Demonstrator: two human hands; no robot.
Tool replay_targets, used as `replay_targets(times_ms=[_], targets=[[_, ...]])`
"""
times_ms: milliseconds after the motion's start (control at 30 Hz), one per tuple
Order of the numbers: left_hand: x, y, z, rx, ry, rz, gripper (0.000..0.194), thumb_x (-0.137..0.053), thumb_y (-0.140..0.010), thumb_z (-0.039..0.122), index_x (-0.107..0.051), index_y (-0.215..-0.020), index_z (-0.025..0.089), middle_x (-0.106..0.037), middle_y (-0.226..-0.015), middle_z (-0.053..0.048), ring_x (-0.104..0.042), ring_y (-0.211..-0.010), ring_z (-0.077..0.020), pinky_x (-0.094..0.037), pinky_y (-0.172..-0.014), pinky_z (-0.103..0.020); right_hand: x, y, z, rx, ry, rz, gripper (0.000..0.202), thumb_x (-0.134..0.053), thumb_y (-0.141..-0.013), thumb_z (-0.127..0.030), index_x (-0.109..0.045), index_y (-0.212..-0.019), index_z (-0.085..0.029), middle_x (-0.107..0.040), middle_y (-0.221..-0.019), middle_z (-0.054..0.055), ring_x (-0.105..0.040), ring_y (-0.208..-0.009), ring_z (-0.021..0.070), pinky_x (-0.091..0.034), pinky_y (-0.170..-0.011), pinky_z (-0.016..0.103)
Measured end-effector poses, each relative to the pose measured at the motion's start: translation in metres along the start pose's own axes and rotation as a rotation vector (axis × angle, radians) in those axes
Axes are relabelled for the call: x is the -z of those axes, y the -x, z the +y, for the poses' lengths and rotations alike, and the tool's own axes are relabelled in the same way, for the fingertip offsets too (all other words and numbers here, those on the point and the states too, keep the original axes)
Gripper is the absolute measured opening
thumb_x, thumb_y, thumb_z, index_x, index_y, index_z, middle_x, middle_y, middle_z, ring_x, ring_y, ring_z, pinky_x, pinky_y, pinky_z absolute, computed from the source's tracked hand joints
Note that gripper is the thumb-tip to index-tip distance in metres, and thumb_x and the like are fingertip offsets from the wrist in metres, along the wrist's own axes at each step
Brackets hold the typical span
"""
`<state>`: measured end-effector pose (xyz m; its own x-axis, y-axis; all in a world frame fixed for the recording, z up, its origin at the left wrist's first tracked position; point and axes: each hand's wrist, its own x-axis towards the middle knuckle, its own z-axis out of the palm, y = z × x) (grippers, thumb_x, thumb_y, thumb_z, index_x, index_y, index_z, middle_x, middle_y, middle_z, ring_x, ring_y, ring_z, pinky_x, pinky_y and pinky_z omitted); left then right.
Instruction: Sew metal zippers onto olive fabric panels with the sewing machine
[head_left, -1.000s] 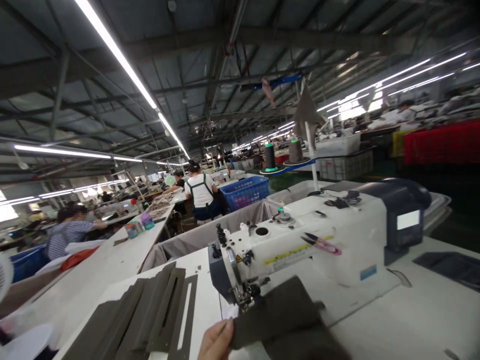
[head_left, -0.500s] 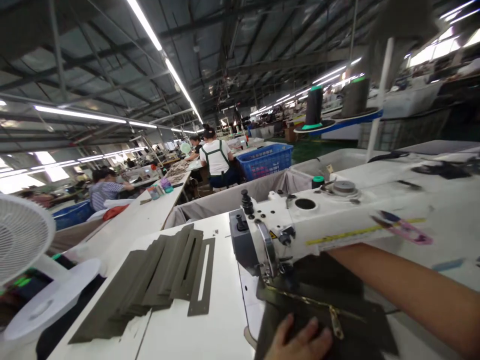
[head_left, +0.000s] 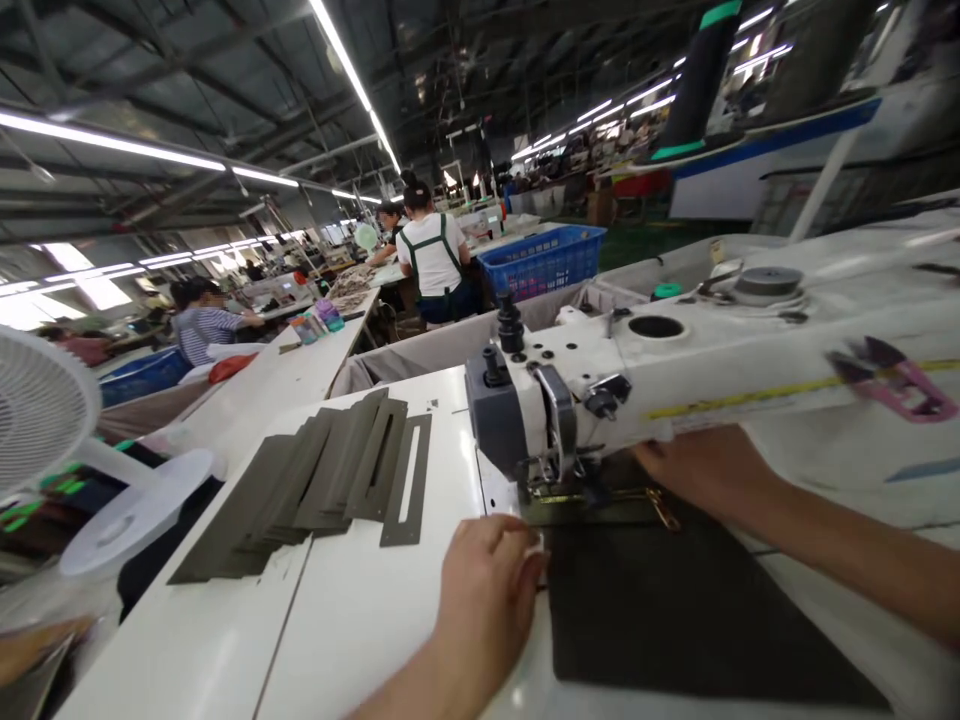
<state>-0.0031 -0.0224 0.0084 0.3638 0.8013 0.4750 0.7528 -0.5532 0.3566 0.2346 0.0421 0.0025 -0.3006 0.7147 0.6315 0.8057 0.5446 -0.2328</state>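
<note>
A dark olive fabric panel (head_left: 675, 610) lies flat on the machine bed. Its gold zipper (head_left: 622, 494) runs crosswise beneath the presser foot of the white sewing machine (head_left: 585, 390), with the zipper pull (head_left: 664, 508) toward the right end. At the panel's left edge is my left hand (head_left: 487, 580), fingers curled and closed on the edge beside the needle area. My right hand (head_left: 701, 465) reaches in below the machine arm and touches the panel behind the zipper pull; its fingertips are mostly hidden.
Left of the machine, a fanned stack of olive pieces (head_left: 300, 480) lies on the white table (head_left: 360, 620), a slotted piece (head_left: 409, 490) at its right end. A white fan (head_left: 45, 420) stands far left. Pink-handled snippers (head_left: 900, 385) rest on the machine arm. Other people work beyond.
My left hand has moved from the panel's top to its left edge. The panel has turned and shifted, so the zipper lies straighter across. My right hand now shows below the machine arm.
</note>
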Motion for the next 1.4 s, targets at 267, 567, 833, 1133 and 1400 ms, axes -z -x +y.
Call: replay_targets(times_ms=[267, 567, 833, 1133, 1400], targets=[[-0.029, -0.007, -0.024, -0.116, -0.113, -0.018, 0.017, -0.05, -0.085, 0.009, -0.066, -0.084, 0.016, -0.067, -0.104, -0.01, -0.061, -0.101, -0.0227, -0.045, -0.094, -0.045, -0.032, 0.017, -0.059, 0.234, 0.006, -0.169, 0.026, -0.041, -0.082, -0.006, -0.064, -0.094, -0.011, -0.068, -0.093, 0.01, -0.061, -0.09, 0.0206, -0.047, -0.089, 0.036], [-0.027, -0.01, -0.027, -0.287, -0.162, -0.003, 0.021, -0.044, -0.088, 0.011, -0.065, -0.09, 0.014, -0.068, -0.099, -0.014, -0.064, -0.097, -0.0237, -0.051, -0.088, -0.043, -0.036, 0.013, -0.055, 0.207, -0.018, -0.332, 0.031, -0.044, -0.076, -0.001, -0.062, -0.101, -0.007, -0.064, -0.104, 0.014, -0.057, -0.101, 0.0237, -0.043, -0.094, 0.038], [-0.028, -0.013, -0.028, -0.346, -0.202, -0.002, 0.022, -0.041, -0.089, 0.01, -0.063, -0.089, 0.011, -0.068, -0.097, -0.016, -0.064, -0.094, -0.0251, -0.052, -0.086, -0.045, -0.04, 0.013, -0.054, 0.189, -0.056, -0.317, 0.032, -0.043, -0.075, 0.0, -0.061, -0.1, -0.008, -0.064, -0.103, 0.012, -0.057, -0.1, 0.0228, -0.043, -0.095, 0.038], [-0.033, -0.015, -0.028, -0.295, -0.195, -0.012, 0.02, -0.042, -0.087, 0.008, -0.061, -0.088, 0.013, -0.067, -0.098, -0.015, -0.064, -0.094, -0.0239, -0.051, -0.088, -0.044, -0.045, 0.011, -0.046, 0.232, -0.069, -0.298, 0.032, -0.038, -0.077, 0.0, -0.061, -0.096, -0.013, -0.065, -0.096, 0.011, -0.058, -0.098, 0.0202, -0.045, -0.09, 0.034], [-0.037, -0.021, -0.033, -0.263, -0.197, 0.001, 0.015, -0.048, -0.084, 0.007, -0.06, -0.079, 0.014, -0.068, -0.089, -0.013, -0.064, -0.089, -0.0232, -0.052, -0.085, -0.04, -0.043, 0.003, -0.046, 0.215, -0.067, -0.345, 0.03, -0.036, -0.081, -0.004, -0.061, -0.094, -0.014, -0.065, -0.094, 0.01, -0.059, -0.097, 0.02, -0.045, -0.089, 0.034]])
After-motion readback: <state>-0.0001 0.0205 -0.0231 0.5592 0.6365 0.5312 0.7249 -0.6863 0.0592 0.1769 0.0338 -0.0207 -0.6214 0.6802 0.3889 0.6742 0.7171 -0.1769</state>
